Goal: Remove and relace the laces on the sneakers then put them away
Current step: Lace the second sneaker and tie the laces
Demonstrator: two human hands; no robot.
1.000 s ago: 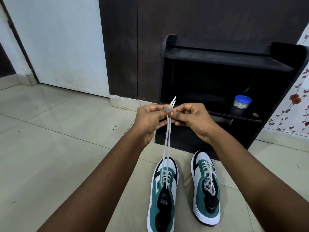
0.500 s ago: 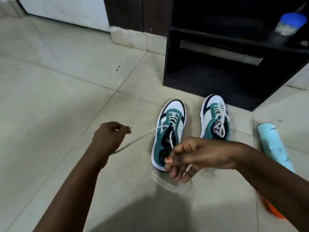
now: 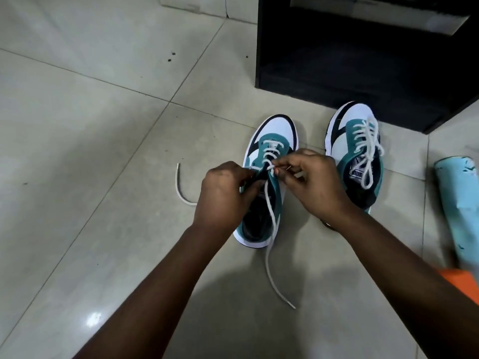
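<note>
1. Two sneakers stand side by side on the tiled floor (image 3: pixel 103 125), toes toward the dark shoe rack (image 3: pixel 363 60). The left sneaker (image 3: pixel 272 141) is laced only at its lowest eyelets; the right sneaker (image 3: pixel 360 151) looks fully laced.
2. The left hand (image 3: pixel 223 193) grips the left sneaker's upper edge beside the eyelets, steadying it.
3. The right hand (image 3: pixel 311 182) pinches the lace (image 3: pixel 272 224) just at an eyelet, fingers curled tightly.
4. The lace is soft, limp and light; one loose end trails across the heel to the floor, the other curls on the tiles to the left.
5. Best hold, I judge, is the stiff tip, since the cord buckles when pushed.
6. The sneaker seems light, with a soft upper, so it needs bracing while the lace is pulled.
</note>
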